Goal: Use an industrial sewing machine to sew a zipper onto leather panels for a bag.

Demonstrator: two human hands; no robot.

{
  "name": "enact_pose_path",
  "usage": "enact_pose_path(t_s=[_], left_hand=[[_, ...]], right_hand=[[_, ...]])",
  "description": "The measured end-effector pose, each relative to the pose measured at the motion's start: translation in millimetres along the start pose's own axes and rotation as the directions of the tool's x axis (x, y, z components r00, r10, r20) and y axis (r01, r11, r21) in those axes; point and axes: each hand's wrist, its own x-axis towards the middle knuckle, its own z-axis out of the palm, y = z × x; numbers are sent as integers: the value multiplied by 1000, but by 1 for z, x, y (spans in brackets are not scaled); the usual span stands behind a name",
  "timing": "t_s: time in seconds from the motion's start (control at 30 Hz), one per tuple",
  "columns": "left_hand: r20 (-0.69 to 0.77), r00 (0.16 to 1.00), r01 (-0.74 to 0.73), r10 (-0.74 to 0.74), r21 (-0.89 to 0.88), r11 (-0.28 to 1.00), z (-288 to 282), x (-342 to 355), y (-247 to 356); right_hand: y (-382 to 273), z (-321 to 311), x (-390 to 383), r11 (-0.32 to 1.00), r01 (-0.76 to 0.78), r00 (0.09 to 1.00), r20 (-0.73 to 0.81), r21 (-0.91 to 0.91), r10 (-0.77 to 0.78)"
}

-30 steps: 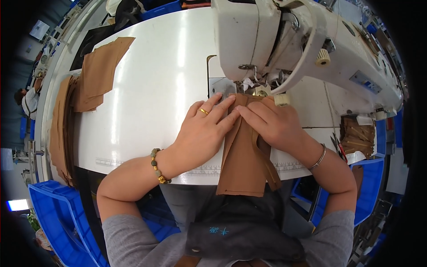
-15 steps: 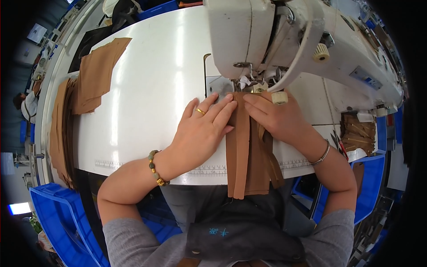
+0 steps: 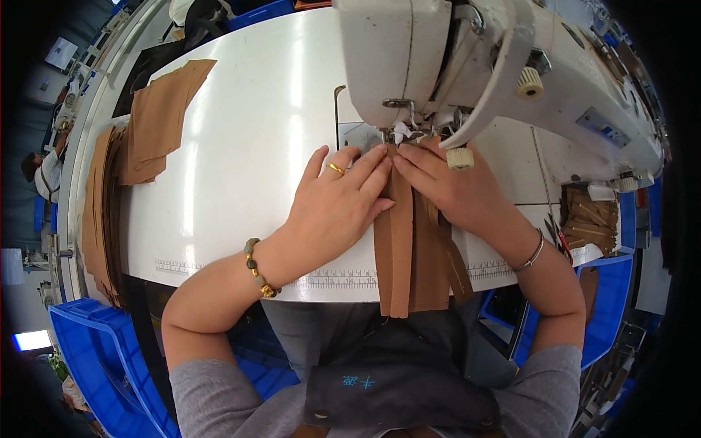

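A folded brown fabric piece (image 3: 401,248) runs from under the presser foot (image 3: 385,137) of a white sewing machine (image 3: 387,66) down over the table's front edge. My left hand (image 3: 339,190), with a ring on one finger, lies flat with its fingers spread; its fingertips press the fabric's left side just in front of the foot. Closed on the right side of the same fabric, my right hand (image 3: 460,182) has its fingertips close to the left ones. Its thumb is hidden, and the machine's arm partly covers that hand.
Stacked brown fabric pieces (image 3: 102,212) lie at the table's left edge, with more pieces (image 3: 157,120) beside them. At the right are small scissors (image 3: 561,237) and a tray of brown pieces (image 3: 588,219). Blue bins (image 3: 95,350) stand below. A ruler strip (image 3: 336,279) runs along the table's front.
The fabric has moved a little away from me, farther under the presser foot, and its lower end has shifted slightly right. Both hands' fingertips have moved forward and closer together.
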Motion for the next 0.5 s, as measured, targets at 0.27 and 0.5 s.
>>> enact_pose_path(t_s=[0.27, 0.5], left_hand=[[-48, 999, 11, -12, -19, 1000, 5, 5, -4], [-10, 976, -217, 217, 13, 976, -17, -48, 37]], right_hand=[[7, 6, 1, 999, -34, 999, -2, 39, 34], [-3, -8, -3, 998, 29, 999, 40, 63, -32]])
